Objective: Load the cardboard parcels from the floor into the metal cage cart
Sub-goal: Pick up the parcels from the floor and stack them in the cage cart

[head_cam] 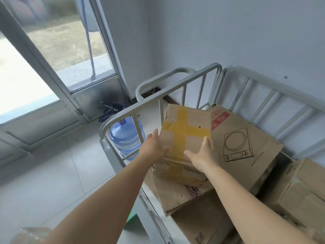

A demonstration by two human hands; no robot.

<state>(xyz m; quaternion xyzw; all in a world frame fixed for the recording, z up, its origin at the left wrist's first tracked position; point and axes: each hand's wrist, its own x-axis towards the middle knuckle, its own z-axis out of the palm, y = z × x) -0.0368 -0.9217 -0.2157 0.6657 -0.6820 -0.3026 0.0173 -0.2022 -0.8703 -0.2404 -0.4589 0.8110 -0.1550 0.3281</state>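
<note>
Over the cart's near corner, parcel: a taped parcel (184, 138) with yellow tape crossed on its top sits tilted on other cardboard inside the metal cage cart (158, 101), close to the left rail
Left hand: the left hand (153, 147) lies against the parcel's left edge, fingers (154, 133) straight and fairly wide, curled round nothing
Right hand: the right hand (202, 155) rests on the parcel's top near its right edge, fingers (207, 141) spread and flat, thumb out to the left; it presses rather than grips
Risk, tilt: the parcel rests aslant on an uneven stack, so once the hands let go it may slide toward the near-left corner or tip against the bars
Risk, stack: the flat carton with a cooker drawing (242, 143) beneath it also lies at an angle; a hard push could shift that layer and leave the load unstable
Risk, rail: the left wrist is just beside the cart's upright bars, so a sudden slip could knock it against them
Risk, outside: a blue water bottle (125, 138) stands on the floor just beyond the rail; a parcel going over that side would fall onto it
Count, parcels in cart: at least five cardboard pieces show, namely the taped one, the cooker carton, a brown box (175, 198) under the taped parcel, another box (202, 224) at the near edge, and a box (299, 191) at the right; more may be hidden
Count, hands: two, both on the one parcel
Count, bottles: one
Count, carts: one
Floor: a pale wrapped thing (29, 235) shows at the lower left, too blurred to name
</note>
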